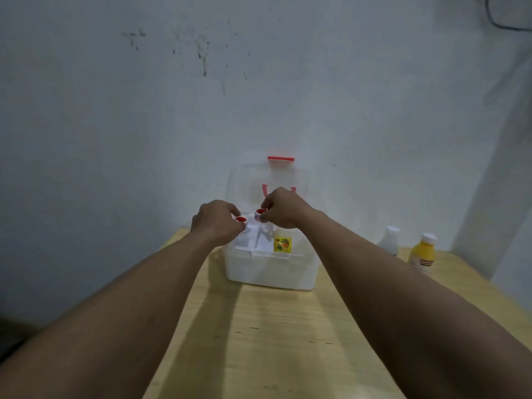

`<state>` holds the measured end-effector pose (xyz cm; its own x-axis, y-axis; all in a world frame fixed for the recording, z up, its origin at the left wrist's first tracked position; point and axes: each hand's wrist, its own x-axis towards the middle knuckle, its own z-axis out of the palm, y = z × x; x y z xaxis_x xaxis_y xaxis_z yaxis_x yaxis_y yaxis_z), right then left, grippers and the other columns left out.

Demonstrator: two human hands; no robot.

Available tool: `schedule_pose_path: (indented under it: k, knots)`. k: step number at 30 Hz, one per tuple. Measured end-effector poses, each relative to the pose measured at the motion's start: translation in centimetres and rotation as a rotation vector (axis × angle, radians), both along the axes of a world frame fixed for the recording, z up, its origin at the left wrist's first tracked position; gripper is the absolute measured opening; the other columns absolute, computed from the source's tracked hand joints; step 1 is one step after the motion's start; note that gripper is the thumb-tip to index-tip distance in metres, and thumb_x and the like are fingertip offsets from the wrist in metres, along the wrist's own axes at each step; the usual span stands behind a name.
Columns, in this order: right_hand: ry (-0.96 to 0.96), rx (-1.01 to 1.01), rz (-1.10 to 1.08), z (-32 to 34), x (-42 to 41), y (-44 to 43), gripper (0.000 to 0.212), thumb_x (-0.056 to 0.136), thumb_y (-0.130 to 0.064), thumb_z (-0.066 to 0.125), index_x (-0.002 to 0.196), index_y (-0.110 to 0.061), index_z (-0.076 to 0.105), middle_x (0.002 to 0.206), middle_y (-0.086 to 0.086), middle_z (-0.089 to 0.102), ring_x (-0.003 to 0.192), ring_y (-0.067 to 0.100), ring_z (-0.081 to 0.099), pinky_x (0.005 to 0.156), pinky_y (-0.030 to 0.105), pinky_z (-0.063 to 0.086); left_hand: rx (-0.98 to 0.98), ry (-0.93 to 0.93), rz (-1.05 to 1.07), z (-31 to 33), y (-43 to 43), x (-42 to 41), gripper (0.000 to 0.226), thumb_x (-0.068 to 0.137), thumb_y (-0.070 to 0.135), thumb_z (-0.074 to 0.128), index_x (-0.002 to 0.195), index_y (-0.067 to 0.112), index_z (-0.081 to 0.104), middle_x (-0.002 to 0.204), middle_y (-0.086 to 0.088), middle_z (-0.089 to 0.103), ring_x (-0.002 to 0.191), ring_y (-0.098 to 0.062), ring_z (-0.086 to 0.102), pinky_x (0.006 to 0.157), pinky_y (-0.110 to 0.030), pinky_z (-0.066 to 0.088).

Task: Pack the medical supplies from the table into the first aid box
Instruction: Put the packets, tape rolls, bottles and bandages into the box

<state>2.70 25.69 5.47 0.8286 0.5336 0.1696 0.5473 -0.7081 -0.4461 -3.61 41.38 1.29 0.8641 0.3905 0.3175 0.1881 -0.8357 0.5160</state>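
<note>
While both reach over the open first aid box (pixel 269 269), left hand (pixel 216 221) and right hand (pixel 283 208) each pinch a red-topped roll

Box (pixel 269 269) white, clear lid (pixel 253 182), red latch (pixel 280 158); two red-white rolls (pixel 241 220); yellow bottle (pixel 423 251); light wood table (pixel 273 341).

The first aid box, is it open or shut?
Open. The first aid box has its clear lid standing up against the wall, and the inner tray shows.
</note>
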Motion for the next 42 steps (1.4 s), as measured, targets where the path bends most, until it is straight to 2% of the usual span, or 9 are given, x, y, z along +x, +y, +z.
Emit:
schedule_pose_path:
  k: [2, 8, 12, 19, 23, 30, 34, 37, 42]
  knots:
    - [-0.015, -0.026, 0.012, -0.3, 0.4, 0.5, 0.035, 0.088, -0.03, 0.073, 0.111, -0.004, 0.074, 0.116, 0.009, 0.072, 0.105, 0.025, 0.065, 0.112, 0.046, 0.036, 0.01, 0.017, 0.013, -0.1, 0.1, 0.3, 0.039, 0.075, 0.047, 0.077, 0.106, 0.024, 0.075, 0.115, -0.001, 0.071, 0.1, -0.024, 0.063, 0.087, -0.039, 0.056]
    - [-0.013, -0.096, 0.062, -0.8, 0.8, 1.3, 0.035, 0.088, -0.03, 0.073, 0.111, -0.005, 0.074, 0.102, 0.01, 0.075, 0.088, 0.022, 0.069, 0.089, 0.036, 0.054, 0.037, 0.061, 0.009, 0.3, -0.2, 0.5, 0.028, 0.077, 0.036, 0.076, 0.095, 0.015, 0.078, 0.1, -0.004, 0.074, 0.088, -0.024, 0.065, 0.081, -0.036, 0.057]
    - [-0.028, -0.109, 0.071, -1.0, 0.7, 1.5, 0.034, 0.088, -0.029, 0.073, 0.112, -0.004, 0.074, 0.1, 0.009, 0.075, 0.083, 0.022, 0.068, 0.08, 0.03, 0.052, 0.041, 0.083, 0.004, 0.7, -0.3, 0.4, 0.029, 0.076, 0.034, 0.075, 0.097, 0.014, 0.077, 0.098, -0.005, 0.073, 0.087, -0.023, 0.066, 0.078, -0.035, 0.058]
    - [-0.042, -0.121, 0.051, -1.3, 0.5, 2.0, 0.035, 0.087, -0.031, 0.074, 0.109, -0.004, 0.075, 0.096, 0.011, 0.075, 0.086, 0.025, 0.071, 0.084, 0.035, 0.053, 0.042, 0.094, 0.004, 0.9, -0.5, 0.7, 0.03, 0.077, 0.034, 0.077, 0.098, 0.013, 0.078, 0.095, -0.005, 0.074, 0.084, -0.022, 0.066, 0.078, -0.035, 0.058]
    - [-0.05, -0.114, 0.052, -1.3, 0.3, 1.9, 0.038, 0.087, -0.03, 0.075, 0.114, -0.003, 0.072, 0.103, 0.012, 0.075, 0.086, 0.023, 0.07, 0.074, 0.027, 0.049, 0.047, 0.093, -0.003, 1.0, -0.7, 0.6, 0.029, 0.076, 0.032, 0.076, 0.096, 0.012, 0.078, 0.094, -0.006, 0.074, 0.084, -0.023, 0.066, 0.078, -0.036, 0.059]
    - [-0.099, -0.133, 0.028, -1.3, -0.1, 2.0, 0.041, 0.087, -0.033, 0.074, 0.114, -0.002, 0.072, 0.105, 0.012, 0.074, 0.088, 0.025, 0.069, 0.073, 0.026, 0.045, 0.027, 0.104, -0.005, 0.9, -0.6, 0.4, 0.032, 0.078, 0.034, 0.077, 0.099, 0.011, 0.078, 0.095, -0.007, 0.074, 0.083, -0.022, 0.066, 0.073, -0.031, 0.055]
    - [-0.1, -0.172, 0.0, -1.7, 0.2, 2.4, 0.036, 0.087, -0.033, 0.074, 0.107, -0.003, 0.074, 0.095, 0.01, 0.075, 0.079, 0.023, 0.07, 0.074, 0.027, 0.052, 0.03, 0.108, 0.002, 1.0, -0.6, 0.3, 0.031, 0.08, 0.034, 0.076, 0.1, 0.011, 0.076, 0.098, -0.006, 0.074, 0.083, -0.021, 0.065, 0.07, -0.03, 0.053]
    - [-0.101, -0.184, -0.003, -1.6, 0.4, 2.3, 0.036, 0.088, -0.033, 0.074, 0.109, -0.004, 0.073, 0.1, 0.011, 0.075, 0.083, 0.023, 0.07, 0.072, 0.025, 0.048, 0.039, 0.111, 0.01, 0.9, -0.6, 0.4, 0.033, 0.079, 0.038, 0.077, 0.098, 0.011, 0.077, 0.096, -0.006, 0.074, 0.082, -0.021, 0.066, 0.075, -0.033, 0.058]
    - [-0.123, -0.164, -0.013, -0.9, -0.2, 1.5, 0.037, 0.092, -0.026, 0.068, 0.12, -0.002, 0.067, 0.117, 0.012, 0.069, 0.108, 0.028, 0.065, 0.098, 0.036, 0.046, 0.068, 0.114, 0.032, 1.3, -0.9, 0.3, 0.035, 0.073, 0.041, 0.078, 0.095, 0.014, 0.077, 0.095, -0.004, 0.074, 0.081, -0.022, 0.066, 0.078, -0.038, 0.059]
